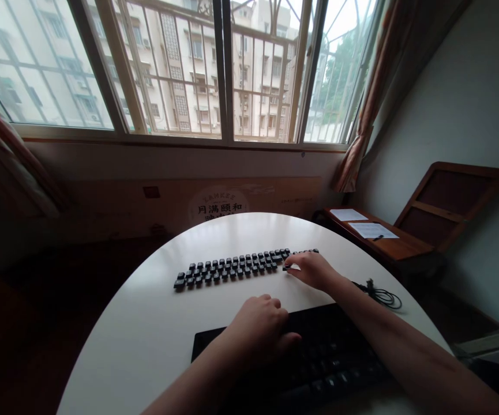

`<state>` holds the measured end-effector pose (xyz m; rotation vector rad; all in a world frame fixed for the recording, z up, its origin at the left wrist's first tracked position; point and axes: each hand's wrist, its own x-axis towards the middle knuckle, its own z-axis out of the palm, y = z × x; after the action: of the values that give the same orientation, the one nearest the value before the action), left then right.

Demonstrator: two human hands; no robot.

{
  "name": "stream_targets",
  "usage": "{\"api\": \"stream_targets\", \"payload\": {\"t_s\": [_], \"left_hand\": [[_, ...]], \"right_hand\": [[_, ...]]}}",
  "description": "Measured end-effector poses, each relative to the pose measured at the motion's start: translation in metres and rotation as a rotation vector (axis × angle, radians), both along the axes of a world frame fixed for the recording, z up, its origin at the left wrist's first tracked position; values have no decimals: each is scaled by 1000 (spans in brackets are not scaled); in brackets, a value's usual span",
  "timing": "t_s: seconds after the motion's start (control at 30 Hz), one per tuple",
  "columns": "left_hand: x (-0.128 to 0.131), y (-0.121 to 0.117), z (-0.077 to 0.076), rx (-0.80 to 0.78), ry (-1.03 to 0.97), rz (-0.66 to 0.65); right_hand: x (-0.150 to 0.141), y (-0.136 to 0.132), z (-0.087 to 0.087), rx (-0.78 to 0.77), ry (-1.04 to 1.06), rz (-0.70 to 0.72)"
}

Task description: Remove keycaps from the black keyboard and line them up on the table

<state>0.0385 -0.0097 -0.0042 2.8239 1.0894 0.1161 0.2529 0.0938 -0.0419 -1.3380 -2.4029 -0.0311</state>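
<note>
Loose black keycaps point(227, 271) stand in several slanting rows on the round white table point(145, 323). At the right part of these rows my right hand point(312, 270) is closed, thumb and index finger pinching at a small black keycap point(286, 267). Closer to me lies a black keyboard point(318, 323), partly covered by my forearms, with some keys or sockets dimly visible. My left hand point(263, 323) rests over the keyboard's upper left part, its fingers curled and thumb lying to the right. What is under those curled fingers is hidden.
A coiled black cable point(383, 297) lies right of the keyboard. Beyond the table's right edge, a wooden chair point(398, 248) carries paper sheets point(372, 230) and a pen point(378, 237). A low wall and a barred window point(227, 69) with curtains are behind the table.
</note>
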Motion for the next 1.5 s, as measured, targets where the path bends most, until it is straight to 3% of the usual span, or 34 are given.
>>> {"api": "stream_targets", "payload": {"t_s": [0.43, 1.5], "left_hand": [[-1, 2, -1, -10, -18, -10], [-1, 2, 0, -18, -29, -27]], "right_hand": [[-5, 12, -24, -26, 147, -103], [-8, 8, -18, 38, 125, -117]]}}
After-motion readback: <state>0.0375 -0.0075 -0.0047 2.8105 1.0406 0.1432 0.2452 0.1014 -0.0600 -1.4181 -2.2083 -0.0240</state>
